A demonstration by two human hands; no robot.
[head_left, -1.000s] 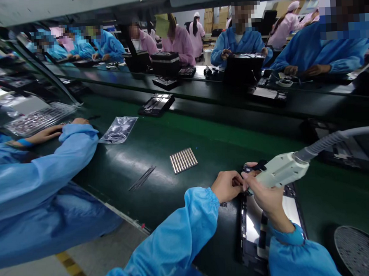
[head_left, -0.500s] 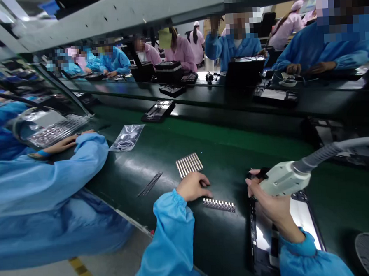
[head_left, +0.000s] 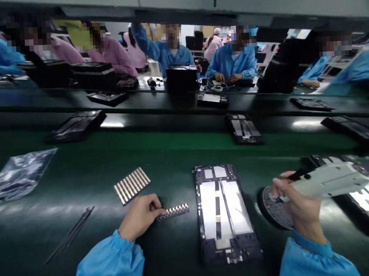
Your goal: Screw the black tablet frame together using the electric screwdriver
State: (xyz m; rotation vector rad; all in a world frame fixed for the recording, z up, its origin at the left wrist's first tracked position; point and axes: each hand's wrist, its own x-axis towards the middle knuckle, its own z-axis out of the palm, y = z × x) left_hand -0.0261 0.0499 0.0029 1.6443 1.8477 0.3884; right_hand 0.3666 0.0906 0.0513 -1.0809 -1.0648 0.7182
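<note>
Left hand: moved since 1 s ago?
Yes. The left hand left the open black device frame and now sits to its left, fingers on the small toothed metal strip, just below the ribbed silver plate.

- Left hand (head_left: 141,215) resting on dark green bench (head_left: 160,155), fingertips touching near end of small toothed metal strip (head_left: 175,211).
- Block of ribbed metal bars (head_left: 132,185) just beyond the strip.
- Open device frame (head_left: 224,213) flat between the two hands, long axis away from camera.
- Right hand (head_left: 295,208) gripping white corded tool (head_left: 327,180), tip over round perforated dish (head_left: 276,209).
- Clear plastic bag (head_left: 19,174) far left; thin dark rods (head_left: 70,234) near bench edge.
</note>
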